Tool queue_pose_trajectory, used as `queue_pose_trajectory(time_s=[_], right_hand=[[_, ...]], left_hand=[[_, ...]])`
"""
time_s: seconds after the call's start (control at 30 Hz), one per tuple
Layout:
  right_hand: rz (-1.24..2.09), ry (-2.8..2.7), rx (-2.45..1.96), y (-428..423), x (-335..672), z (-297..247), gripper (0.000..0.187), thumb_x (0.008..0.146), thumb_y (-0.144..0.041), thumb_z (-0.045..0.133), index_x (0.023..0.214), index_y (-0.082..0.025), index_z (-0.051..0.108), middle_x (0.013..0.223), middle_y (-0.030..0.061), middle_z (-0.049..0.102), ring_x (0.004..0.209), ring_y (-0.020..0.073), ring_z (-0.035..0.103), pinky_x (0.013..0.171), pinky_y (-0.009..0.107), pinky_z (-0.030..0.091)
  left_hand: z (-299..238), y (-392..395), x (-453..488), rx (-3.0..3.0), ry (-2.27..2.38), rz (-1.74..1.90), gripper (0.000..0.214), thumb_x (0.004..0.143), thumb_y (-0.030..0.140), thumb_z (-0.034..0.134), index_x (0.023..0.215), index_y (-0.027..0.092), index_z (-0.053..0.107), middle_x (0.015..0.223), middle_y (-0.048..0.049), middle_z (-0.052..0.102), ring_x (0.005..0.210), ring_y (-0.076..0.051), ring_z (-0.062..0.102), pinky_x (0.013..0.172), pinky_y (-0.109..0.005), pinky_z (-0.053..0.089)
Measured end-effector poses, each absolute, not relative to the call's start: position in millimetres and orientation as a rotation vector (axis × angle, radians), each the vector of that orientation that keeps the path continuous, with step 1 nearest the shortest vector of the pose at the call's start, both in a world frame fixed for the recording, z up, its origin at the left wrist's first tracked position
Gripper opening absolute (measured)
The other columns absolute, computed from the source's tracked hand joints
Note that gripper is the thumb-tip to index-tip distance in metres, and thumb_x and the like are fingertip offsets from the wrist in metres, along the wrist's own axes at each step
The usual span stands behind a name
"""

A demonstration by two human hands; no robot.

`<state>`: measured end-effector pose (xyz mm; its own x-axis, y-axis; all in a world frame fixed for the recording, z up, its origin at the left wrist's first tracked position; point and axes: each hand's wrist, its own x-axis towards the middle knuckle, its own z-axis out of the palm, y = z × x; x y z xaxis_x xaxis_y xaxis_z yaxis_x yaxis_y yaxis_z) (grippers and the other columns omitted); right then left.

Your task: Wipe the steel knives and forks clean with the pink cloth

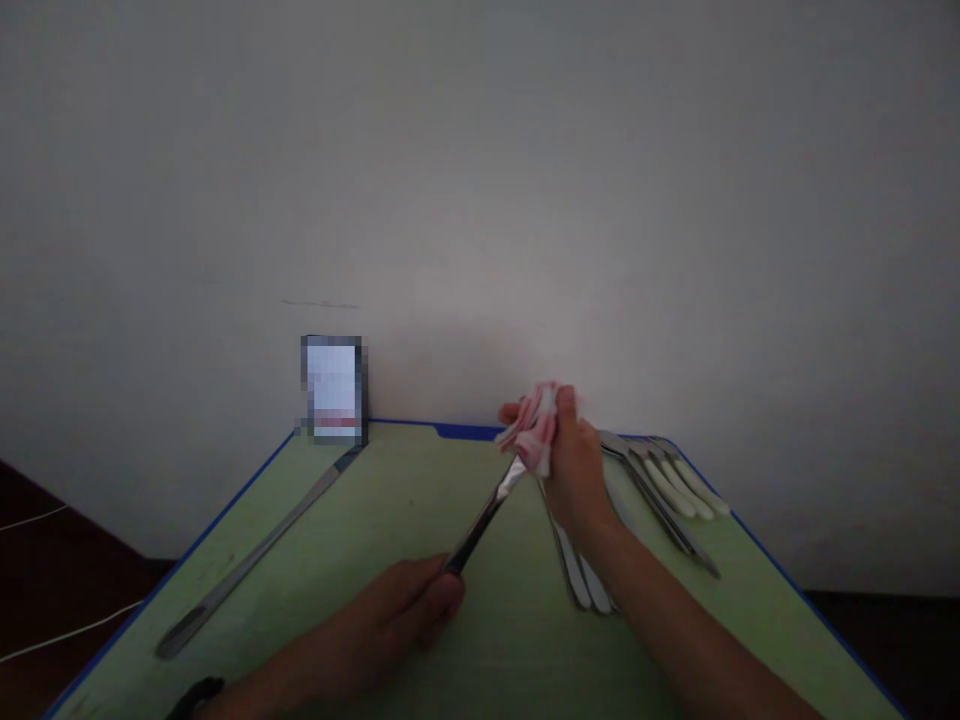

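Note:
My left hand (409, 605) is closed around the handle end of a metal utensil (484, 518) that slants up and to the right over the green table (390, 500). My right hand (574, 470) grips a pink and white cloth (534, 432) wrapped around the utensil's far tip, near the table's back edge. What kind of utensil it is stays hidden by the cloth.
A long metal utensil (259, 550) lies diagonally on the table's left side. Several pieces of cutlery with pale handles (667, 490) lie at the right, more (581, 580) under my right forearm. A blurred card (334, 390) stands against the white wall. White cables (45, 640) run over the dark floor at left.

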<state>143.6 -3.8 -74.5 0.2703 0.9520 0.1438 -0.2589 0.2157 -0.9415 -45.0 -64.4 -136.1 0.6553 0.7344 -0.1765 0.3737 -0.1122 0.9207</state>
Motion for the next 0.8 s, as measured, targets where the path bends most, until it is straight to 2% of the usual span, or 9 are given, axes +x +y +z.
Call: queue_pose_trajectory(time_s=[0.17, 0.33, 0.53, 0.6, 0.67, 0.8], right_hand=[[1.031, -0.865, -0.980, -5.0, 139.6, -85.2, 0.060, 0.080, -0.066, 0.044, 0.070, -0.013, 0.069, 0.064, 0.0083, 0.071, 0.046, 0.0153, 0.062, 0.044, 0.024, 0.048], [1.225, -0.966, -1.034, -23.7, 108.8, -105.8, 0.063, 0.078, -0.069, 0.043, 0.064, -0.012, 0.067, 0.059, 0.0088, 0.069, 0.042, 0.0147, 0.060, 0.041, 0.024, 0.046], [1.182, -0.956, -0.969, -17.7, 122.2, -92.0, 0.055, 0.074, -0.067, 0.051, 0.067, -0.015, 0.066, 0.059, 0.0058, 0.068, 0.042, 0.0133, 0.058, 0.040, 0.023, 0.045], [1.167, -0.940, -0.958, -15.1, 126.3, -91.1, 0.055, 0.074, -0.067, 0.052, 0.066, -0.015, 0.065, 0.058, 0.0050, 0.067, 0.041, 0.0129, 0.056, 0.040, 0.023, 0.045], [1.180, -0.929, -0.966, -14.9, 125.3, -93.9, 0.053, 0.074, -0.067, 0.053, 0.066, -0.015, 0.064, 0.058, 0.0044, 0.067, 0.041, 0.0126, 0.056, 0.040, 0.023, 0.044], [1.207, -0.940, -1.011, -16.8, 117.9, -99.1, 0.054, 0.074, -0.066, 0.054, 0.062, -0.014, 0.062, 0.053, 0.0032, 0.063, 0.041, 0.0118, 0.055, 0.040, 0.022, 0.043]], left_hand=[[-135.1, -62.9, -47.6, 1.675, 0.842, 0.364, 0.049, 0.091, 0.059, 0.031, 0.068, 0.018, 0.044, 0.065, 0.0028, 0.044, 0.063, -0.012, 0.042, 0.061, -0.021, 0.035], [-142.4, -60.0, -46.9, 1.561, 0.826, 0.442, 0.049, 0.090, 0.060, 0.034, 0.070, 0.017, 0.046, 0.061, 0.0035, 0.041, 0.057, -0.010, 0.037, 0.055, -0.021, 0.031], [-143.2, -61.1, -48.9, 1.575, 0.713, 0.509, 0.041, 0.095, 0.047, 0.032, 0.104, 0.014, 0.056, 0.065, 0.0033, 0.047, 0.059, -0.010, 0.041, 0.058, -0.020, 0.034], [-139.5, -62.7, -49.3, 1.670, 0.698, 0.507, 0.040, 0.097, 0.044, 0.031, 0.102, 0.015, 0.057, 0.068, 0.0012, 0.053, 0.062, -0.011, 0.047, 0.063, -0.021, 0.038], [-134.7, -64.4, -49.9, 1.791, 0.698, 0.504, 0.040, 0.097, 0.042, 0.032, 0.091, 0.015, 0.060, 0.073, -0.0015, 0.058, 0.068, -0.012, 0.052, 0.067, -0.022, 0.040], [-126.4, -66.6, -52.4, 1.892, 0.693, 0.504, 0.034, 0.093, 0.042, 0.041, 0.087, 0.015, 0.062, 0.083, -0.0040, 0.061, 0.074, -0.014, 0.054, 0.068, -0.022, 0.041]])
